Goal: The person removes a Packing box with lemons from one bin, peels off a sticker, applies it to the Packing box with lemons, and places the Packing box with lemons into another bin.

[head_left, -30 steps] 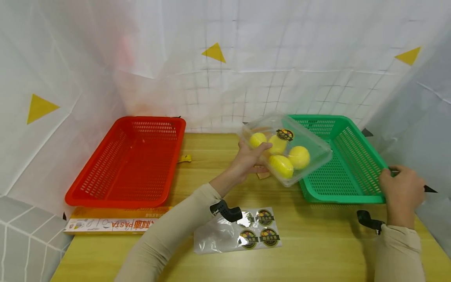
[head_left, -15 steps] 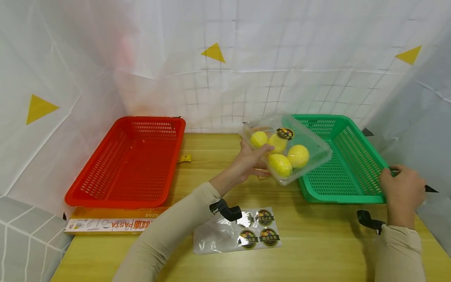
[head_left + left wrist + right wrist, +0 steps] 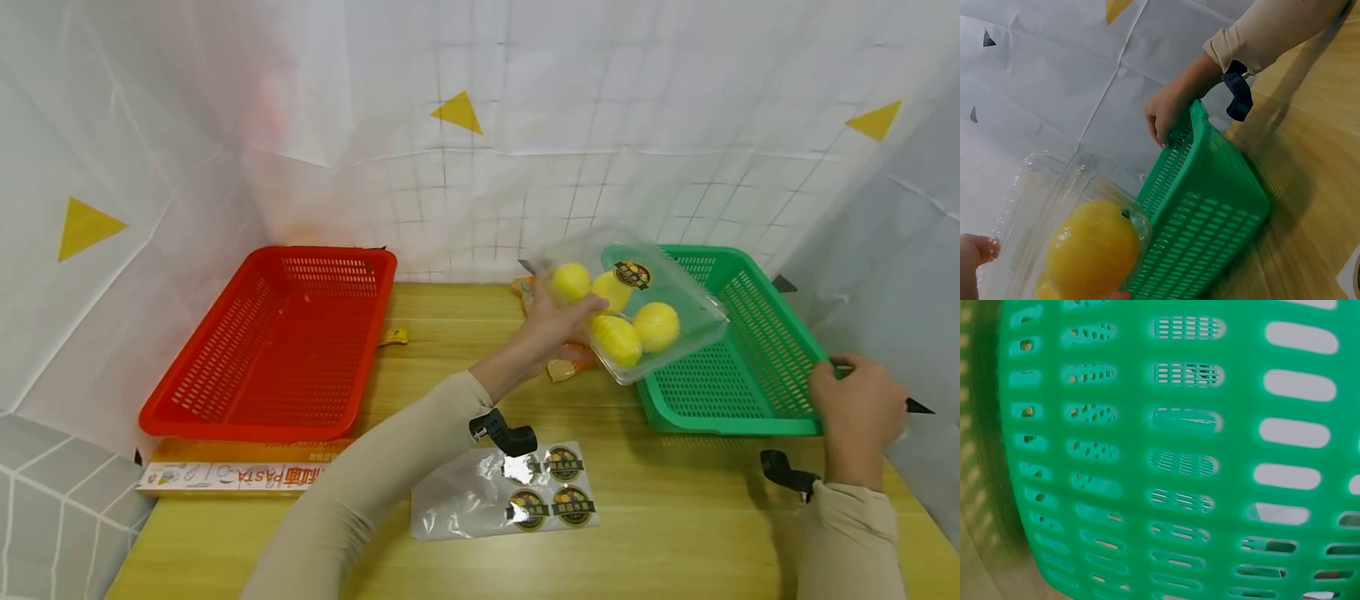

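My left hand [image 3: 551,333] grips the near-left edge of a clear plastic fruit box [image 3: 701,329], thumb on the lid and the other fingers mostly hidden beneath. Several lemons [image 3: 657,326] lie inside it, and a round dark sticker [image 3: 633,274] is on the lid. The box is held tilted in the air, overlapping the left part of a green basket [image 3: 738,425]. At that basket's right side, my right hand [image 3: 858,408] holds the rim with curled fingers. Perforated green basket wall [image 3: 1129,481] fills the right wrist view, where no hand shows.
A red basket [image 3: 360,367] stands at the left, with a pasta box [image 3: 225,477] along its front. In front lies a sheet of round stickers [image 3: 487,508]. A small yellow object [image 3: 393,337] and a partly hidden orange-brown packet [image 3: 562,371] lie farther back.
My left hand has carried the fruit box a little right and slightly up, farther over the green basket, uncovering more of the orange-brown packet. My right hand stays on the rim.
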`<action>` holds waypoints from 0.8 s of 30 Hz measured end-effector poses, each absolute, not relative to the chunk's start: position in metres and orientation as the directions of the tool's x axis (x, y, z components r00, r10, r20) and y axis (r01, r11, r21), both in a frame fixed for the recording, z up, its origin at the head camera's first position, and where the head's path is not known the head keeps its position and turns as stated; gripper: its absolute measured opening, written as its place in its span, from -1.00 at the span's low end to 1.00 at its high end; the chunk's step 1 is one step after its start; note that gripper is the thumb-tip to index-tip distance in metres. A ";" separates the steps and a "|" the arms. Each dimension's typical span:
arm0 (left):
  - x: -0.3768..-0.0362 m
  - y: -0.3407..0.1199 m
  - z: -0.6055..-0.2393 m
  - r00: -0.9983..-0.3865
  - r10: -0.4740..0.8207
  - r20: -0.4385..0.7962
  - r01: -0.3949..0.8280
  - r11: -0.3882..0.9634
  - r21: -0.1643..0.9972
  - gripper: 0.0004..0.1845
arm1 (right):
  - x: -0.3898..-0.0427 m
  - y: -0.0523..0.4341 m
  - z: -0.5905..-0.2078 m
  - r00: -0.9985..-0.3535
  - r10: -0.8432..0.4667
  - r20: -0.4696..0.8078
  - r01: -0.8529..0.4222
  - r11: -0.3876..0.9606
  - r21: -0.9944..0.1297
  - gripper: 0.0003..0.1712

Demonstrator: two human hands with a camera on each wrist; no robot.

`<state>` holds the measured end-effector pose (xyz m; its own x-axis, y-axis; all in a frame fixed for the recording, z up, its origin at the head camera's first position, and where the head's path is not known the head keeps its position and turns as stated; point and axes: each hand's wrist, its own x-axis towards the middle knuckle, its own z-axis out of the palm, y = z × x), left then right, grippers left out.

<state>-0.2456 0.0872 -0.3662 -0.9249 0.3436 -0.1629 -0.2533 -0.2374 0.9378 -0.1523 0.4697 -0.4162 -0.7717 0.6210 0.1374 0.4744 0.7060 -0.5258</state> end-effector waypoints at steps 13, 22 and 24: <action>-0.250 0.116 -0.361 -0.923 0.348 -0.164 -0.236 -0.175 0.956 -0.10 | -0.156 0.460 -0.419 -0.717 0.682 0.143 0.541 0.674 -0.502 -0.39; -0.245 0.134 -0.350 -0.919 0.343 -0.197 -0.260 -0.150 0.954 -0.02 | -0.157 0.464 -0.419 -0.717 0.684 0.134 0.547 0.671 -0.500 -0.38; -0.244 0.137 -0.348 -0.915 0.343 -0.211 -0.275 -0.149 0.950 0.05 | -0.157 0.465 -0.419 -0.717 0.684 0.135 0.546 0.670 -0.503 -0.38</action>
<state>-0.2442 0.1371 -0.3476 -0.9152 0.3434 -0.2110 -0.2748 -0.1487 0.9499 -0.1572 0.4648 -0.4189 -0.7166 0.6843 0.1346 0.5456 0.6703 -0.5030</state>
